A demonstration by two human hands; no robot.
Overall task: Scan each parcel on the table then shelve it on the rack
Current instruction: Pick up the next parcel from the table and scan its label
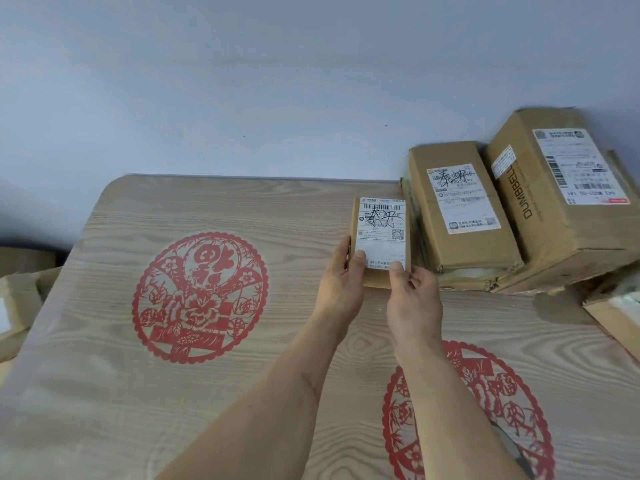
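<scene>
Two hands on one small parcel [380,237] right now. I've got my left hand [341,289] wrapped around its lower left edge, thumb pressed on the white shipping label, and my right hand [414,299] pinching the lower right corner the same way, thumb on top. So the fingers on both sides are grasping the small parcel, which I'm holding up over the worktop [104,375] with the label facing me, barcode at the top and some black handwriting scrawled across it.

Just to the right of it sits a medium cardboard box [460,216], label up, also with handwriting on it. Touching that on its right is a bigger box [561,202] with "DUMBBELL" printed down its side and a long white label on top. Both look like they rest on flatter, crumpled packages underneath, can't make those out properly. Another brown parcel [616,317] pokes in at the right edge.

Worktop is pale wood grain with a red paper-cut style circle [199,296] printed left of my arms and a second red circle [485,410] partly under my right forearm. More cardboard [17,299] is at the far left, off the worktop edge. Plain bluish wall [242,81] behind everything.
</scene>
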